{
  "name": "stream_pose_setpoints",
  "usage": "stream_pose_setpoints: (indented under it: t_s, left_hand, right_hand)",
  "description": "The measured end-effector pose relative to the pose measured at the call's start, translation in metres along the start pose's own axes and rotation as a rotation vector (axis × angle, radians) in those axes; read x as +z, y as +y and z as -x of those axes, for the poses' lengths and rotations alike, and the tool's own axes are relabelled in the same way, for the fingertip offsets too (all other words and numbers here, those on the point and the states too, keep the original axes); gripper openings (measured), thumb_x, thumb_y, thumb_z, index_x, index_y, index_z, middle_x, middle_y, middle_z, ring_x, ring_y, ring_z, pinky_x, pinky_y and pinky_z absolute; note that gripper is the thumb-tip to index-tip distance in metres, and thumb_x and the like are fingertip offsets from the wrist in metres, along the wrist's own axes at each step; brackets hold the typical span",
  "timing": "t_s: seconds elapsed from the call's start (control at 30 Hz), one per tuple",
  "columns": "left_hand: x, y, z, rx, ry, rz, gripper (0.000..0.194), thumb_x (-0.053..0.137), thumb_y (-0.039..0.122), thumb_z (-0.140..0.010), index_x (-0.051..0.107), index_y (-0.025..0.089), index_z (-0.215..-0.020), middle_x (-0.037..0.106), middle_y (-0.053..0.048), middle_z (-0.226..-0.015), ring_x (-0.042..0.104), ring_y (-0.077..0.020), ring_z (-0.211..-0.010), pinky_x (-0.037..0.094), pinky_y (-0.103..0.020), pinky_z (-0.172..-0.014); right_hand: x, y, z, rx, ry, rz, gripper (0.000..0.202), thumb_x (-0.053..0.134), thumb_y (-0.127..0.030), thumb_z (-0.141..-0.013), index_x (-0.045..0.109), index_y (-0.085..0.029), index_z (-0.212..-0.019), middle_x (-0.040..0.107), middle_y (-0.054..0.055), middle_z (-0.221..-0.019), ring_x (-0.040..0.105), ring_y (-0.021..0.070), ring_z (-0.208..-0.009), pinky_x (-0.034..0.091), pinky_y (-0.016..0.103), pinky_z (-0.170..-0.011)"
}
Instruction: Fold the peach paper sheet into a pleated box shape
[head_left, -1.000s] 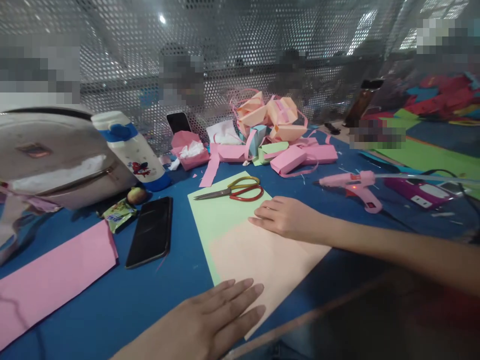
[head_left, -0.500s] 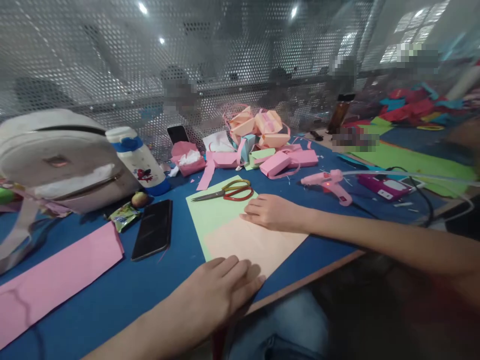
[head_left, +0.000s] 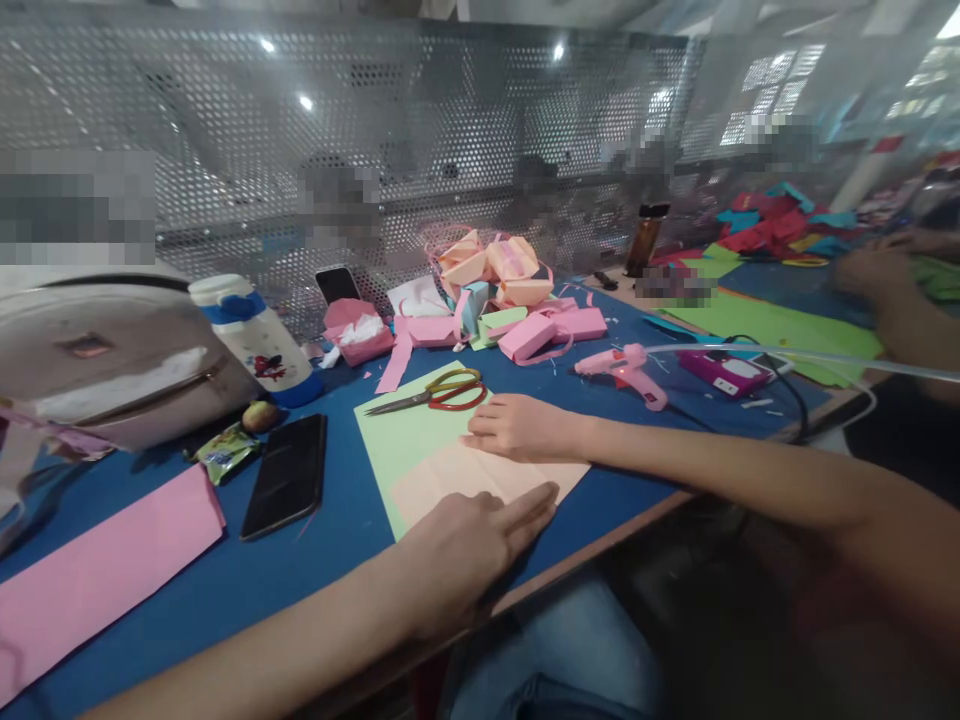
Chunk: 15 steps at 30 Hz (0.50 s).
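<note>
My left hand lies across the near edge of a peach paper sheet, its forefinger stretched toward the right corner. Farther up the same sheet, my right hand rests flat with its fingers pointing left. Faint crease lines show on the peach paper. Beneath it lies a light green sheet, which sticks out at the far and left sides. Scissors with red and yellow handles lie on the green sheet, just beyond my right hand. Part of the peach sheet is hidden under both hands.
A black phone, a pink folded paper, a bottle and a bag stand or lie on the left. Pink and peach paper boxes are piled behind. A pink glue gun lies right; another person's hands show farther off.
My left hand has slid right along the near edge of the peach paper, and its forefinger has straightened. My right hand keeps its place on the sheet. The view has shifted slightly right.
</note>
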<state>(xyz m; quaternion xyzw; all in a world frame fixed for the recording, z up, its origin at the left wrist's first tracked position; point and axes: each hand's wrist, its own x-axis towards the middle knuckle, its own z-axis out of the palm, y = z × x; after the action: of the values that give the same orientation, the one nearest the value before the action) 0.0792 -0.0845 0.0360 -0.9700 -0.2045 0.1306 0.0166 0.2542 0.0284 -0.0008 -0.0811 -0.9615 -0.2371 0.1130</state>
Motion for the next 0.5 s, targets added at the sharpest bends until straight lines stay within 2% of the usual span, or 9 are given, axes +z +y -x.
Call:
stream_pose_setpoints:
  t_s: [0.07,0.17,0.3,0.5]
  left_hand:
    - [-0.002,-0.004,-0.006,0.025,-0.032,0.024,0.100,0.064,0.018,-0.069,0.015,0.015,-0.156,0.020,-0.013,-0.162,0.065,-0.0272,-0.096,0.052,-0.036,-0.072]
    - [-0.006,-0.012,-0.016,0.043,-0.048,0.063,0.100,0.061,0.017,-0.072,0.009,0.020,-0.157,0.022,-0.014,-0.161,0.069,-0.0249,-0.089,0.050,-0.033,-0.068]
    - [-0.013,-0.016,-0.029,0.057,-0.074,0.070,0.093,0.055,0.017,-0.079,0.005,0.019,-0.157,0.028,-0.016,-0.158,0.071,-0.0224,-0.080,0.049,-0.030,-0.061]
    - [-0.017,-0.015,-0.050,0.044,-0.074,0.113,0.099,0.061,0.012,-0.070,0.013,0.018,-0.157,0.033,-0.016,-0.156,0.066,-0.0262,-0.106,0.052,-0.033,-0.084]
  right_hand:
    - [0.001,0.000,0.001,-0.002,0.007,0.002,0.023,0.044,-0.015,-0.101,0.061,-0.012,-0.116,0.065,0.009,-0.098,0.056,0.0187,-0.089,0.038,0.032,-0.073]
    - [0.005,0.001,0.002,-0.003,0.032,0.005,0.022,0.046,-0.015,-0.100,0.061,-0.012,-0.116,0.065,0.007,-0.097,0.056,0.0191,-0.089,0.037,0.032,-0.073]
    - [0.009,0.002,0.003,-0.008,0.067,0.008,0.022,0.046,-0.015,-0.100,0.061,-0.012,-0.116,0.064,0.007,-0.099,0.055,0.0191,-0.089,0.037,0.032,-0.072]
    - [0.009,0.002,0.001,-0.009,0.037,-0.001,0.020,0.046,-0.015,-0.100,0.061,-0.012,-0.113,0.063,0.006,-0.097,0.055,0.0196,-0.088,0.037,0.032,-0.073]
